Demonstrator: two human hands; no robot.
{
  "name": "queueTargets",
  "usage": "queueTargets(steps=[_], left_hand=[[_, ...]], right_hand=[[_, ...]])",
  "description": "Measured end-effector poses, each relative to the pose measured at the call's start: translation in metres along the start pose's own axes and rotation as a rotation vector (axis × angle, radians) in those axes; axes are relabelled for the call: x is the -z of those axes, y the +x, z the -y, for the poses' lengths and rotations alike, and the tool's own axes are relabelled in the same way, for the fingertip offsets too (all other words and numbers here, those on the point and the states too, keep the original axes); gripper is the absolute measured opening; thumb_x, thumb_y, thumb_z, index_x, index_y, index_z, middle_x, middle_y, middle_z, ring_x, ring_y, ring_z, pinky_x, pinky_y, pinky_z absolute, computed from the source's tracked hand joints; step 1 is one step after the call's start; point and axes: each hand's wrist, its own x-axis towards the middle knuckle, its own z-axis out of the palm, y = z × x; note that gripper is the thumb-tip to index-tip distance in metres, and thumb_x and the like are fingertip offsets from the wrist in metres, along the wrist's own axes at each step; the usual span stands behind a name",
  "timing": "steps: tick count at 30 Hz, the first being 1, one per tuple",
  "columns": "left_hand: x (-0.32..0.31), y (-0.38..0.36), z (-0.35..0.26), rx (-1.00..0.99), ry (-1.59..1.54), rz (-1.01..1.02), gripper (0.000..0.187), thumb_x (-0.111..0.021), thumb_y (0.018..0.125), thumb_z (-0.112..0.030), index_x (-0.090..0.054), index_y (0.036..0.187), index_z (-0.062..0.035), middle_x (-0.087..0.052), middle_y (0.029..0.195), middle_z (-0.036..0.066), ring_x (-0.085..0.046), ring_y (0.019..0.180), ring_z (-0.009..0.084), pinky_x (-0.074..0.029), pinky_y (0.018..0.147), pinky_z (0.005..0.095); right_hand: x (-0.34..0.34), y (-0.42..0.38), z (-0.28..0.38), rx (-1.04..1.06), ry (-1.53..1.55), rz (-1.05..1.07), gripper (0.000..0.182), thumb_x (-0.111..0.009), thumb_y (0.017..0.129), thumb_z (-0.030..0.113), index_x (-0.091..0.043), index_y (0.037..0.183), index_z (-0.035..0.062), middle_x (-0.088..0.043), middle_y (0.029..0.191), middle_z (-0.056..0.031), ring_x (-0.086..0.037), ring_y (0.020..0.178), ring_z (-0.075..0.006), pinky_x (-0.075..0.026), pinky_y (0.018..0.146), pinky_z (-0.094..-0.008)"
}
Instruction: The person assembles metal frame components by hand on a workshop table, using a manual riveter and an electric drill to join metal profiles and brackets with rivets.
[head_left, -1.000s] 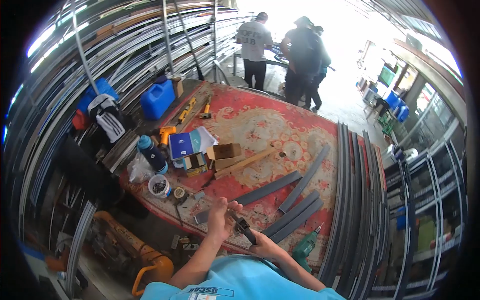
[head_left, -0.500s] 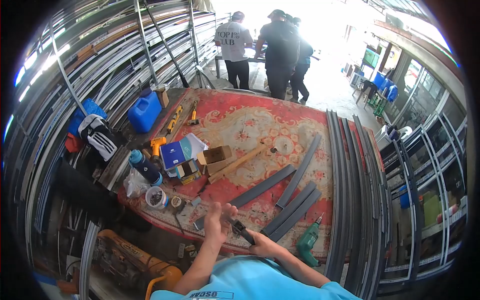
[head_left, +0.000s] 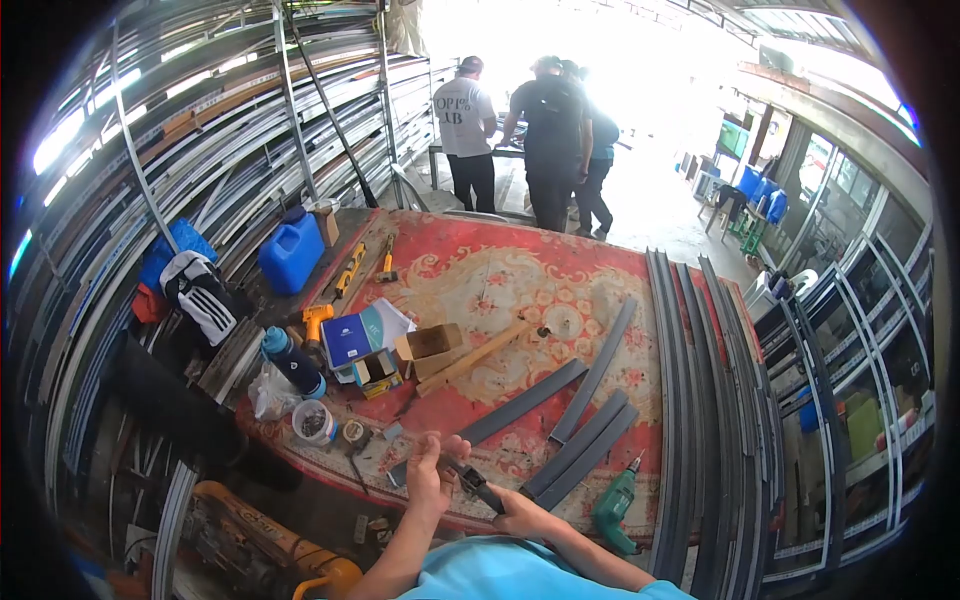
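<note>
Close to my body at the front of the carpet-covered table [head_left: 400, 250], my right hand [head_left: 522, 516] is closed around the rear of a short dark tool with a squarish head [head_left: 473, 482]. Its exact kind is too small to tell. My left hand [head_left: 430, 480] is raised at the tool's front end, palm turned up and fingers stretched out and apart. Just beyond the hands lie cut dark grey metal profiles [head_left: 580, 455], one partly hidden behind my left hand. A green power drill [head_left: 614, 510] rests to the right of my right hand.
Long dark profiles [head_left: 690, 400] cover the table's right side. A tub of small parts [head_left: 314, 424], blue bottle [head_left: 292, 362], opened cardboard box [head_left: 430, 348] and wooden strip [head_left: 470, 360] lie left. An orange compressor [head_left: 270, 535] stands below left. Several people [head_left: 550, 140] stand beyond the table.
My view has tilted up slightly, so the table and people sit lower in the picture. My hands and the dark tool keep nearly the same pose.
</note>
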Motion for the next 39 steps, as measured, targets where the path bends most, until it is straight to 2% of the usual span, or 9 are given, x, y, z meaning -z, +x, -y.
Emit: queueTargets(steps=[9, 11, 15, 17, 21, 24, 31, 37, 39], left_hand=[[0.013, 0.004, 0.003, 0.060, -0.029, 0.013, 0.014, -0.057, 0.099, -0.019, -0.062, 0.106, -0.0075, -0.068, 0.102, 0.013, -0.069, 0.094, 0.0283, -0.059, 0.085, 0.0407], [0.017, 0.005, -0.007, 0.149, -0.055, 0.037, 0.014, -0.058, 0.099, -0.019, -0.063, 0.105, -0.0080, -0.068, 0.102, 0.012, -0.069, 0.095, 0.0274, -0.058, 0.086, 0.0408], [0.031, 0.008, -0.020, 0.294, -0.020, 0.185, 0.014, -0.063, 0.096, -0.021, -0.066, 0.104, -0.0091, -0.069, 0.104, 0.009, -0.068, 0.102, 0.0247, -0.057, 0.090, 0.0401], [0.032, 0.007, -0.020, 0.296, 0.015, 0.200, 0.015, -0.064, 0.095, -0.021, -0.067, 0.104, -0.0093, -0.070, 0.105, 0.009, -0.067, 0.104, 0.0246, -0.056, 0.091, 0.0397], [0.028, 0.007, -0.007, 0.244, -0.003, 0.173, 0.016, -0.067, 0.093, -0.021, -0.069, 0.104, -0.0095, -0.070, 0.108, 0.008, -0.067, 0.107, 0.0252, -0.056, 0.095, 0.0392], [0.028, 0.011, -0.001, 0.220, 0.008, 0.165, 0.015, -0.067, 0.092, -0.020, -0.069, 0.103, -0.0098, -0.070, 0.107, 0.007, -0.067, 0.106, 0.0254, -0.056, 0.095, 0.0393], [0.050, 0.018, 0.018, 0.185, -0.073, 0.009, 0.014, -0.063, 0.096, -0.021, -0.067, 0.105, -0.0118, -0.070, 0.107, 0.005, -0.069, 0.098, 0.0202, -0.059, 0.085, 0.0349], [0.126, 0.013, 0.039, 0.220, 0.578, -0.036, 0.028, -0.066, 0.093, -0.021, -0.063, 0.116, -0.0061, -0.069, 0.099, 0.007, -0.067, 0.087, 0.0193, -0.055, 0.077, 0.0341], [0.170, -0.002, 0.045, -0.051, 1.128, -0.121, 0.037, -0.071, 0.087, -0.021, -0.062, 0.118, -0.0032, -0.068, 0.097, 0.009, -0.066, 0.085, 0.0198, -0.054, 0.078, 0.0339]], right_hand=[[0.002, 0.005, -0.003, -0.090, -0.014, 0.022, 0.070, -0.055, 0.071, -0.002, -0.044, 0.140, 0.0031, -0.058, 0.097, -0.0084, -0.055, 0.091, -0.0156, -0.046, 0.081, -0.0279], [0.004, 0.006, -0.001, -0.166, 0.016, 0.070, 0.075, -0.054, 0.072, -0.005, -0.040, 0.145, 0.0074, -0.060, 0.112, -0.0178, -0.056, 0.106, -0.0267, -0.044, 0.093, -0.0330], [0.003, 0.007, -0.018, -0.106, -0.032, 0.047, 0.070, -0.054, 0.071, -0.006, -0.043, 0.140, 0.0040, -0.060, 0.112, -0.0165, -0.056, 0.106, -0.0262, -0.044, 0.094, -0.0329], [0.001, 0.008, -0.032, -0.066, 0.000, -0.041, 0.060, -0.056, 0.071, -0.003, -0.051, 0.130, 0.0031, -0.056, 0.107, -0.0082, -0.052, 0.103, -0.0147, -0.042, 0.091, -0.0289], [0.008, 0.013, -0.032, -0.145, -0.004, -0.068, 0.050, -0.058, 0.075, -0.004, -0.053, 0.124, 0.0026, -0.057, 0.113, -0.0081, -0.052, 0.107, -0.0149, -0.041, 0.093, -0.0297], [0.017, 0.016, -0.022, -0.084, 0.228, 0.028, 0.039, -0.061, 0.078, -0.003, -0.050, 0.115, 0.0000, -0.056, 0.101, -0.0056, -0.053, 0.095, -0.0168, -0.044, 0.087, -0.0305], [0.025, 0.030, -0.033, -0.149, 0.138, 0.162, 0.030, -0.065, 0.095, 0.020, -0.052, 0.117, 0.0031, -0.052, 0.094, -0.0002, -0.047, 0.088, -0.0117, -0.043, 0.078, -0.0279], [0.010, 0.039, -0.062, -0.353, 0.013, 0.015, 0.025, -0.061, 0.099, 0.027, -0.057, 0.106, 0.0034, -0.057, 0.086, 0.0014, -0.051, 0.081, -0.0084, -0.047, 0.072, -0.0278], [0.008, 0.037, -0.094, -0.397, -0.006, 0.037, 0.028, -0.061, 0.099, 0.029, -0.057, 0.104, 0.0019, -0.059, 0.084, -0.0005, -0.055, 0.079, -0.0095, -0.048, 0.072, -0.0280]])
